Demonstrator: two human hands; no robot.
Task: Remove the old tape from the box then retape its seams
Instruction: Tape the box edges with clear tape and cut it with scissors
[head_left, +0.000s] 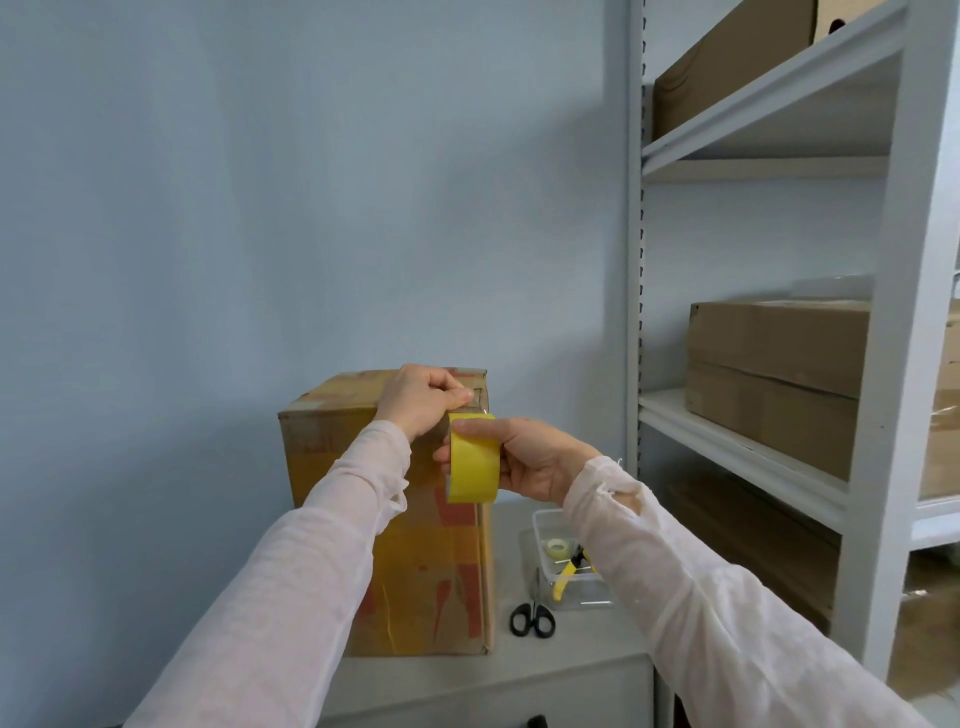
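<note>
The tape end (470, 411) should be kept pinned flat at the top edge of the box (415, 571) while the roll (472, 462) is drawn straight down the seam, taut and unwrinkled. The end seems to be pinched under the curled fingers of the left hand (423, 402). The roll is gripped in the right hand (530, 460), just below the left, against the box's front

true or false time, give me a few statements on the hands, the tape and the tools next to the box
1. The right hand grips the yellow tape roll. True.
2. The left hand holds the scissors. False: it grips the box at its top edge; the scissors lie on the table.
3. Yellow-handled pliers lie in the clear tub. True.
4. The scissors lie inside the tub. False: they lie on the table beside it.
</note>
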